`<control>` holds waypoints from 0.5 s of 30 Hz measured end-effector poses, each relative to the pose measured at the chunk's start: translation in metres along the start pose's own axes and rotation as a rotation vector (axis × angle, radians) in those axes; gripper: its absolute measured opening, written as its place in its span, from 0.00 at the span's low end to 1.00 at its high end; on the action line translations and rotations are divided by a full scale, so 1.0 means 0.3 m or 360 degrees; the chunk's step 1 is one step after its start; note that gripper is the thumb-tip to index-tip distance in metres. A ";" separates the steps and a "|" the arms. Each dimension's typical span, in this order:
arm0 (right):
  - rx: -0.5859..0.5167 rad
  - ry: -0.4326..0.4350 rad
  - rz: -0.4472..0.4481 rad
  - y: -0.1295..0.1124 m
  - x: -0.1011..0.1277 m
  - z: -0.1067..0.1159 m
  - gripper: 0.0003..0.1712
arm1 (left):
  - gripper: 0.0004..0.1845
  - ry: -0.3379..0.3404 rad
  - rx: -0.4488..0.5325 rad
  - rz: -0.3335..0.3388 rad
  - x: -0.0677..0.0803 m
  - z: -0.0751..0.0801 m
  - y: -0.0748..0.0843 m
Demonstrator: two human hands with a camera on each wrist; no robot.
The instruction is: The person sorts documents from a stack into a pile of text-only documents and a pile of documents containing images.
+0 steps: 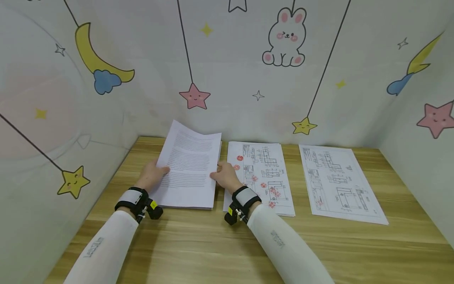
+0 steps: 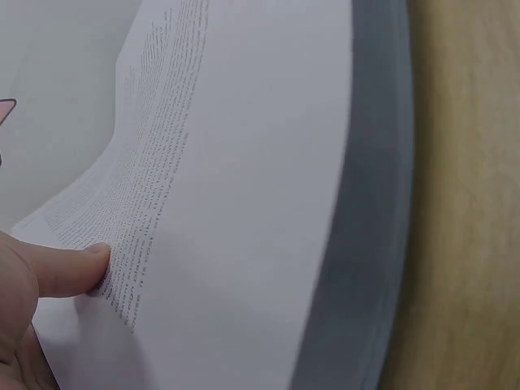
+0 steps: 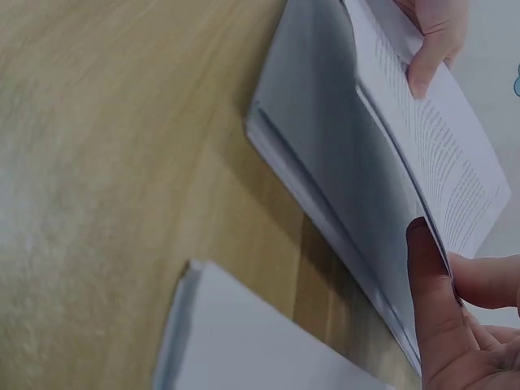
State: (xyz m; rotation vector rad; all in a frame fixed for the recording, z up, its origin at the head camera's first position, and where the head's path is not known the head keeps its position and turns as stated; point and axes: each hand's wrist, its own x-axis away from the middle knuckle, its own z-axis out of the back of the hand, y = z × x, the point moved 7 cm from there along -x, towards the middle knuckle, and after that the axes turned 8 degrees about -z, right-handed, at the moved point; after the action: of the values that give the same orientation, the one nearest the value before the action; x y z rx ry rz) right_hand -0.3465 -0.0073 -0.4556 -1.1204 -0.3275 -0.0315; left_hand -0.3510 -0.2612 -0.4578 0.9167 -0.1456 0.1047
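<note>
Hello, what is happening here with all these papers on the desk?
A person lifts the top text sheet off a paper stack on the wooden desk. The left hand holds the sheet's left edge and the right hand pinches its right edge. To the right lie a stack of drawings with red stamps and another drawing sheet, both untouched.

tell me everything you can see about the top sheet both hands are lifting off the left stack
The top sheet is white paper printed with lines of small black text. It is raised and slightly bowed above the stack of paper at the wooden table's left end. The left hand pinches its left edge with the thumb on top; the right hand grips its right edge.
</note>
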 end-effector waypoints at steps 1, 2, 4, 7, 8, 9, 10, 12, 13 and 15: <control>0.0040 0.0004 0.0012 0.003 -0.002 -0.002 0.27 | 0.33 0.0013 -0.0035 -0.0015 0.000 0.002 -0.002; 0.0086 0.0013 0.0022 0.008 -0.006 -0.005 0.29 | 0.33 0.0029 -0.0069 -0.0032 0.000 0.004 -0.005; 0.0112 0.0008 0.0024 0.019 -0.013 -0.010 0.32 | 0.32 0.0054 -0.0129 -0.0058 0.001 0.006 -0.008; 0.0112 -0.0015 0.0015 0.033 -0.027 -0.019 0.34 | 0.32 0.0092 -0.0212 -0.0075 0.004 0.008 -0.013; 0.0108 -0.0017 0.0017 0.035 -0.031 -0.021 0.35 | 0.32 0.0100 -0.0226 -0.0070 0.006 0.008 -0.014; 0.0117 -0.0013 0.0019 0.035 -0.035 -0.022 0.35 | 0.32 0.0105 -0.0250 -0.0066 0.007 0.008 -0.015; 0.0134 -0.0009 0.0025 0.035 -0.039 -0.023 0.35 | 0.32 0.0112 -0.0291 -0.0074 0.006 0.008 -0.015; 0.0179 0.0002 0.0018 0.035 -0.047 -0.025 0.34 | 0.31 0.0117 -0.0378 -0.0085 0.003 0.007 -0.018; 0.0202 0.0010 0.0009 0.036 -0.051 -0.026 0.34 | 0.31 0.0119 -0.0427 -0.0090 0.000 0.005 -0.021; 0.0224 0.0026 -0.0027 0.040 -0.057 -0.026 0.33 | 0.31 0.0117 -0.0517 -0.0097 -0.007 0.002 -0.025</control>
State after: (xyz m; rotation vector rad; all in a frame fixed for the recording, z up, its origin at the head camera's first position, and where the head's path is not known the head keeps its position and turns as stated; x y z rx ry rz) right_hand -0.3587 -0.0113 -0.4740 -0.9776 -0.3201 -0.0320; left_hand -0.3519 -0.2663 -0.4635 0.5916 -0.0632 0.0557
